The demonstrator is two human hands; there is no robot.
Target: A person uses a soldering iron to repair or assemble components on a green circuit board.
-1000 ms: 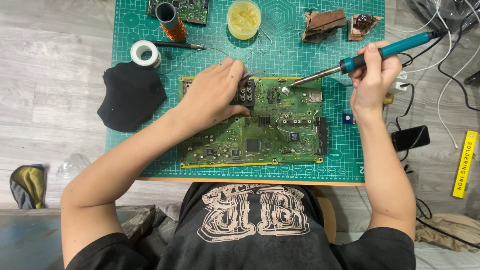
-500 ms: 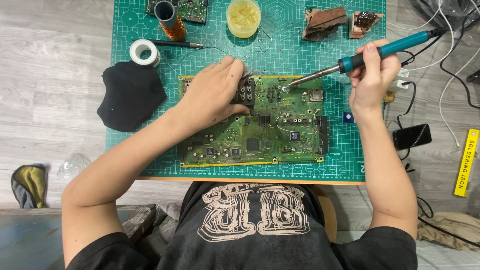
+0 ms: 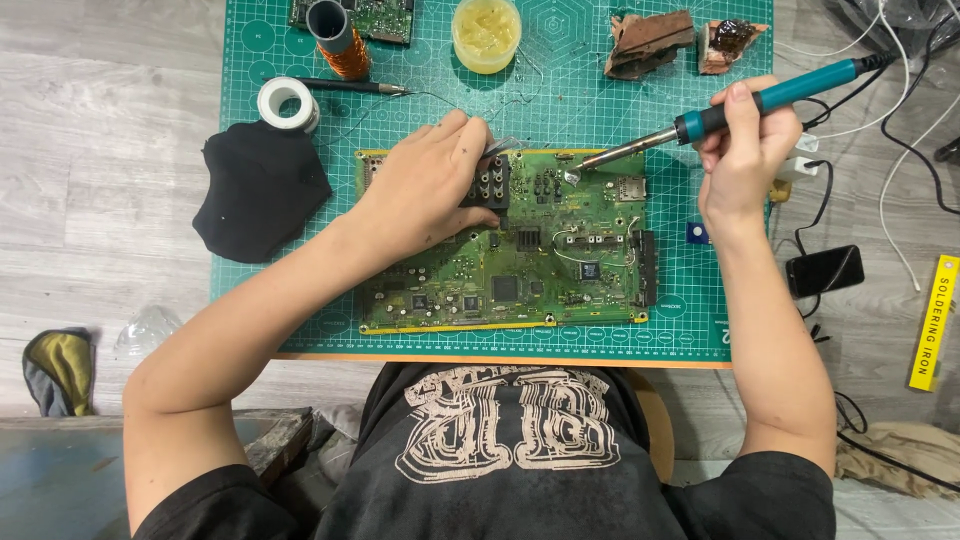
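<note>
Left hand (image 3: 425,190): pressing flat, fingers loosely curled, on the green rectangular circuit board (image 3: 520,270) near its top-left corner.
Right hand (image 3: 745,150): gripping the teal-handled soldering iron (image 3: 730,108), tip touching the board's top edge.

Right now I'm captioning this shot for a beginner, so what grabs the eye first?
The big green circuit board lies mid-mat, the left hand resting on its upper left part. The right hand holds a teal-handled soldering iron, its tip at the board's top edge. Both sit on a green cutting mat.
</note>
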